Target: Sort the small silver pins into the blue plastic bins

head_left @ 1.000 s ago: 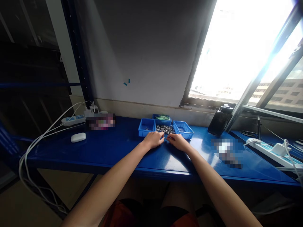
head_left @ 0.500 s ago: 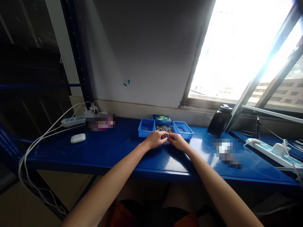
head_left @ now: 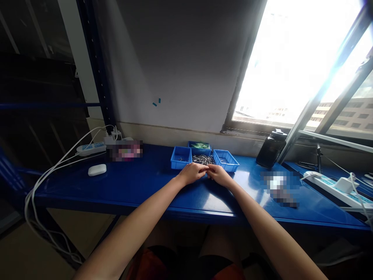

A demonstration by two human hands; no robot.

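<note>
My left hand and my right hand meet over the near side of a pile of small metal pieces, which look like screws or rivets. Both hands have their fingers pinched, fingertips touching; whatever lies between them is hidden. Left of the pile stands a blue bin with a few small pieces in it. On the right is another blue bin, also with some thin pieces inside. Behind the pile, a third blue bin holds a green plastic bag.
The blue table carries a white case and a power strip with white cables at left. A black bottle stands by the window at right, near a blurred item. Another power strip lies far right.
The fingertips have drawn closer together, and the left fingers now cover what was between them. The bins and pile have stayed in place; the view has shifted very slightly.
</note>
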